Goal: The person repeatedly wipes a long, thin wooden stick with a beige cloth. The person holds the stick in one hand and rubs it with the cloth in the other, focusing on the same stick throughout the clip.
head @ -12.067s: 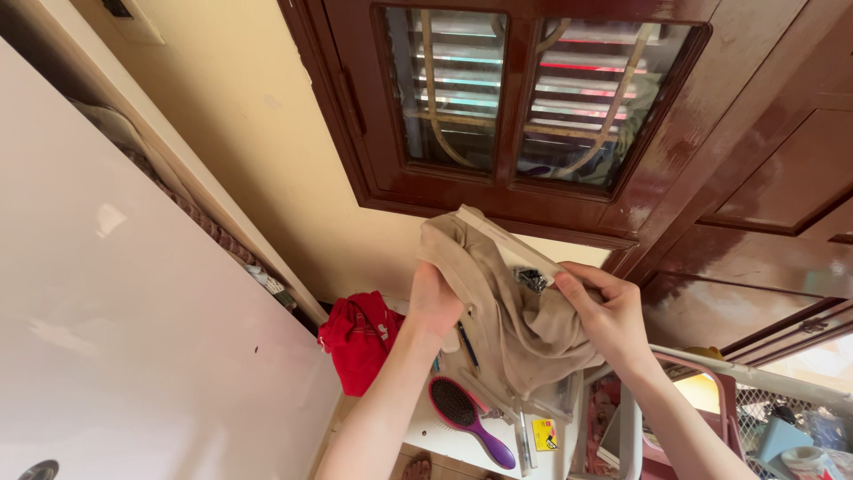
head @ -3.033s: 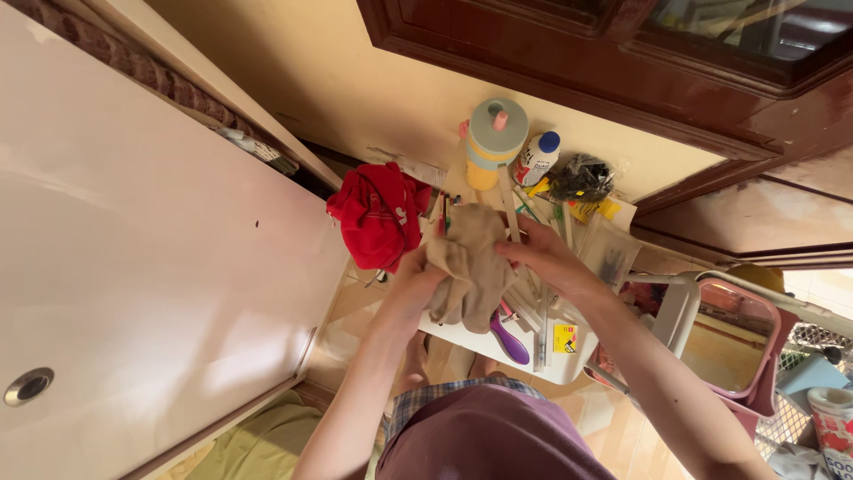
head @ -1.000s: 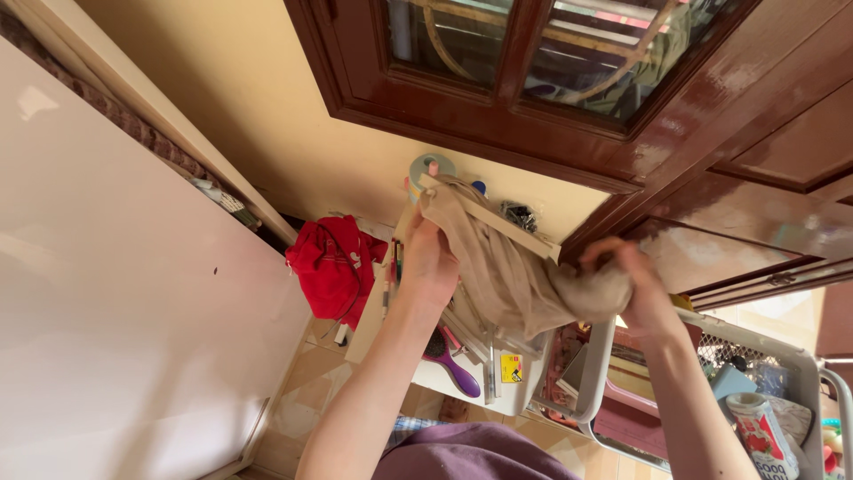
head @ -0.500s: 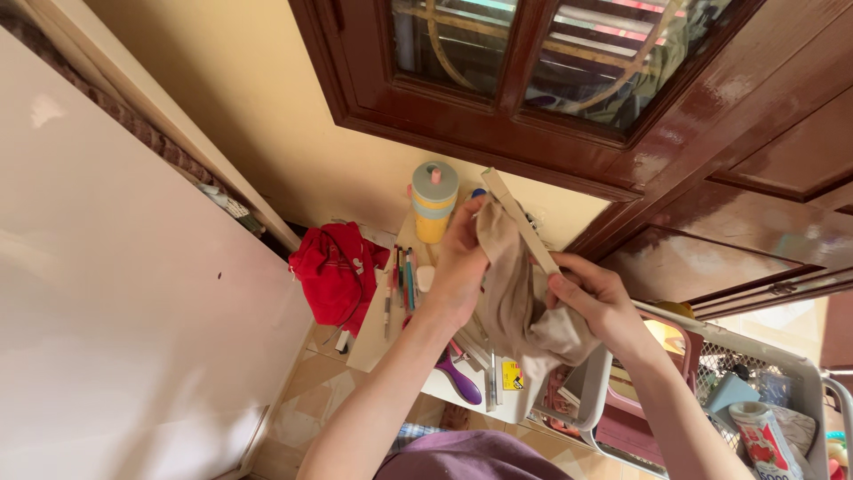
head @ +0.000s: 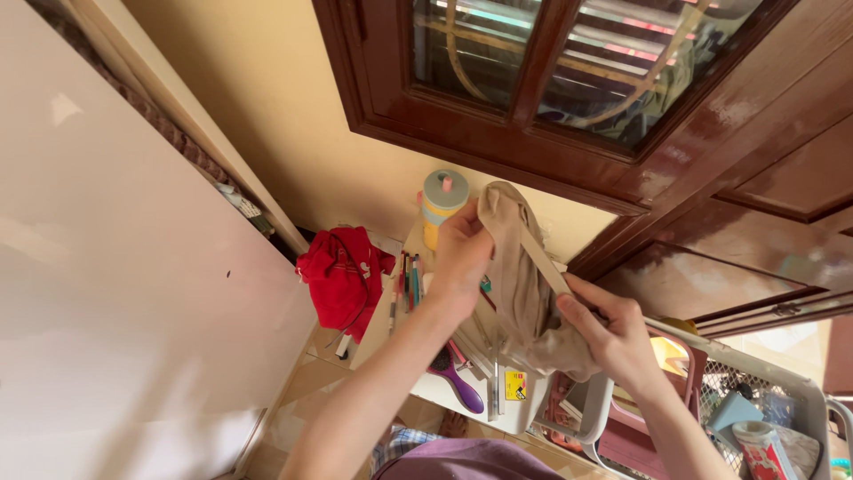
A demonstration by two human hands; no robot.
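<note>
Both hands hold a beige garment (head: 524, 284) up in front of a dark wooden window frame (head: 533, 133). The left hand (head: 459, 258) grips the upper bunched end of the fabric; the right hand (head: 613, 333) grips the lower end along a pale waistband strip. The fabric hangs crumpled between them.

Below stands a small white table (head: 444, 391) with pens, a purple hairbrush (head: 458, 387) and a yellow tumbler with a teal lid (head: 442, 200). A red bag (head: 342, 276) lies just beside the table, against a large white panel (head: 115, 293). A white-and-pink basket (head: 702, 391) stands at the right.
</note>
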